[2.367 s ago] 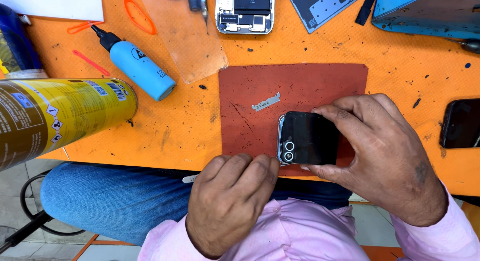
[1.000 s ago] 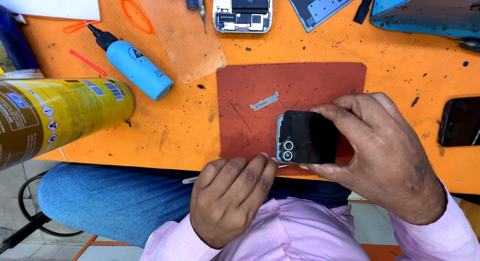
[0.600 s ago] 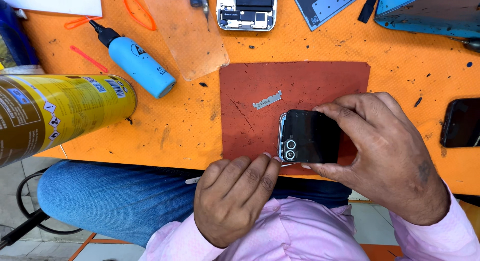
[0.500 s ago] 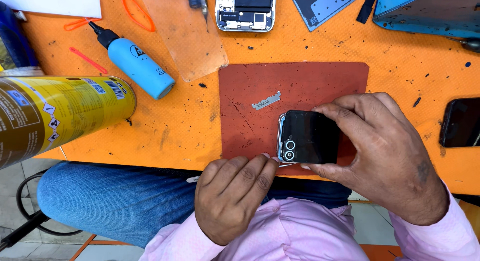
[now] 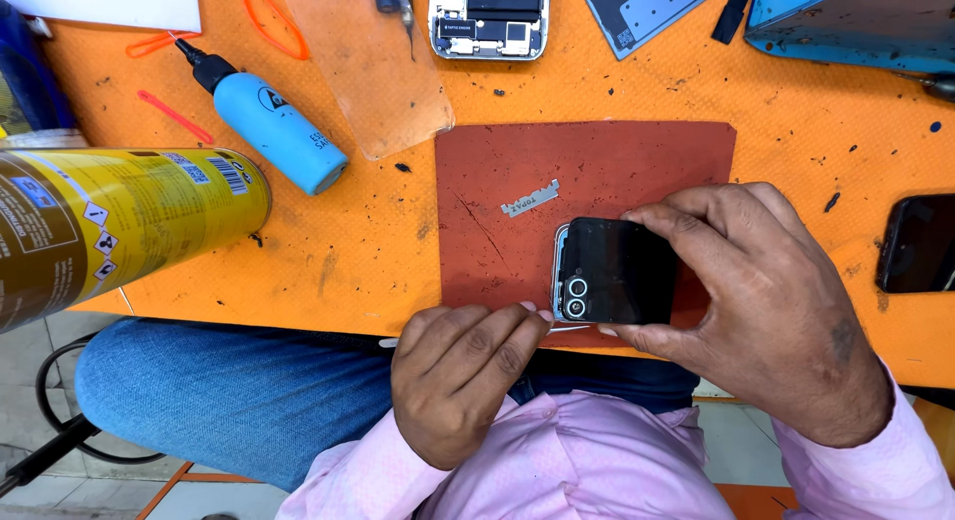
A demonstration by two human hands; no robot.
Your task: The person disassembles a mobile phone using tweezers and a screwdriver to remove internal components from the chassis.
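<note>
While the right hand (image 5: 766, 301) clamps a black phone (image 5: 615, 271) by its edges, thumb below and fingers curled over the top, the phone lies back-up on a dark red mat (image 5: 587, 167) near the front edge of the orange table (image 5: 358, 251), its twin camera lenses at the lower left corner. At that corner the left hand (image 5: 463, 381) has its fingers pinched together on a thin pale tool (image 5: 390, 343), of which only slim ends show on either side of the fingers, and the tip sits right at the phone's lower edge. Judging by this, the work seems to be at an early stage of prying the back cover: the cover looks fully seated, with no visible gap along the seam, though the seam under the fingers is hidden. A small metal blade (image 5: 530, 198) lies unused on the mat just above the phone. Further back, an opened phone (image 5: 487, 20) shows its battery and boards, and a grey back panel (image 5: 642, 10) lies beside it. To the left lie a blue bottle (image 5: 269, 127) with a black nozzle and a large yellow spray can (image 5: 109, 226) on its side, both well apart from the hands. Another dark phone (image 5: 917, 243) rests at the right edge of the table
</note>
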